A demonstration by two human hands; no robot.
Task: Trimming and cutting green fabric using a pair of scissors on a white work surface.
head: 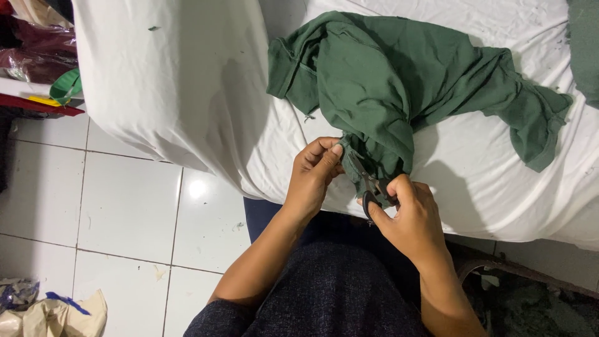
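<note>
Pinching the green shirt hem, my left hand is closed tight on the cloth in the middle of the frame. My right hand grips small scissors, fingers curled shut, blades at the hem. The shirt lies on a white sheet up top. White floor tiles fill the lower left.
</note>
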